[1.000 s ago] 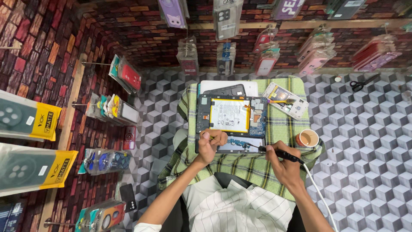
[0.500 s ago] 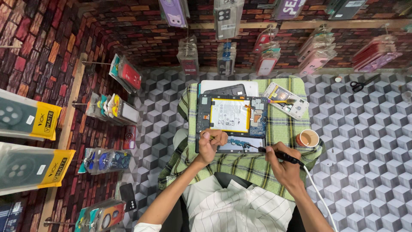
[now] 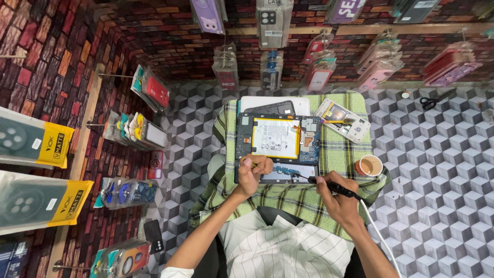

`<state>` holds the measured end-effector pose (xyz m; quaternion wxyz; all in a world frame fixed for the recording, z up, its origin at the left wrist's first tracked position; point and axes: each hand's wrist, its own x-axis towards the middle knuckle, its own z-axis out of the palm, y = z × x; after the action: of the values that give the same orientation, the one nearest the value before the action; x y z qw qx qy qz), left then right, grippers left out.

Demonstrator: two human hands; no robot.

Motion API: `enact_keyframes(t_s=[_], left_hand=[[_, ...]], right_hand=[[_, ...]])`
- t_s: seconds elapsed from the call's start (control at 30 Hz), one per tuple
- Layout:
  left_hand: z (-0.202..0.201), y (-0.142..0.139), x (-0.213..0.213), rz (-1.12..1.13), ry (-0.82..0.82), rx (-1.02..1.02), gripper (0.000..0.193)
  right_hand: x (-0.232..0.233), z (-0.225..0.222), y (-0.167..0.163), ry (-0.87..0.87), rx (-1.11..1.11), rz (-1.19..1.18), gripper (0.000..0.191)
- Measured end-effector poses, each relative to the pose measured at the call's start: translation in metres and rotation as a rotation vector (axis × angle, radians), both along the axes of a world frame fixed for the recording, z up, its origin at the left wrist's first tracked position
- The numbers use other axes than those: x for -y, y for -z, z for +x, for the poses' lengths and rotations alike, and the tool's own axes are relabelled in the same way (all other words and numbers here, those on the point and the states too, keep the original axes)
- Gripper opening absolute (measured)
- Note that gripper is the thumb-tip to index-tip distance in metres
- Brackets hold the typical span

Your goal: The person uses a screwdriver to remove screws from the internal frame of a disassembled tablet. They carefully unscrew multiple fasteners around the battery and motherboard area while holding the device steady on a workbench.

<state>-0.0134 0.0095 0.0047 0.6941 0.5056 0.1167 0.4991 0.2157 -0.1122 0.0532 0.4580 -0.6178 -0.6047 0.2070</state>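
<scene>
No visible shift since the earlier frames | left hand [image 3: 253, 172] curled, pressing the lower left edge of one opened tablet [image 3: 278, 141] on the green plaid cloth [image 3: 339, 154] | right hand [image 3: 337, 198] grips one soldering iron [image 3: 329, 185], tip seemingly touching tablet's lower board | one paper cup [image 3: 369, 166] near cloth's right edge, bare cloth between.

I am looking into a phone repair shop. Packaged phone cases [image 3: 378, 64] hang at twelve o'clock along the brick wall [image 3: 170, 36], and an opened tablet [image 3: 278, 141] lies on the checked cloth [image 3: 345, 154].
</scene>
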Motion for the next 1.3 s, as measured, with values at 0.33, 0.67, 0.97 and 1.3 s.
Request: enact_keyframes(t_s=[0.33,0.67,0.97,1.3], left_hand=[[0.000,-0.001,0.000,0.010,0.001,0.005,0.058],[0.000,-0.002,0.000,0.014,0.007,0.002,0.058],[0.000,-0.002,0.000,0.031,-0.005,0.001,0.057],[-0.001,-0.004,0.001,0.016,0.002,-0.010,0.057]], right_hand=[[0.000,-0.002,-0.004,-0.029,0.034,0.035,0.026],[0.002,-0.006,-0.013,-0.022,0.090,0.077,0.026],[0.003,-0.009,-0.018,-0.030,0.099,0.109,0.024],[0.002,-0.010,-0.019,-0.026,0.116,0.097,0.025]])
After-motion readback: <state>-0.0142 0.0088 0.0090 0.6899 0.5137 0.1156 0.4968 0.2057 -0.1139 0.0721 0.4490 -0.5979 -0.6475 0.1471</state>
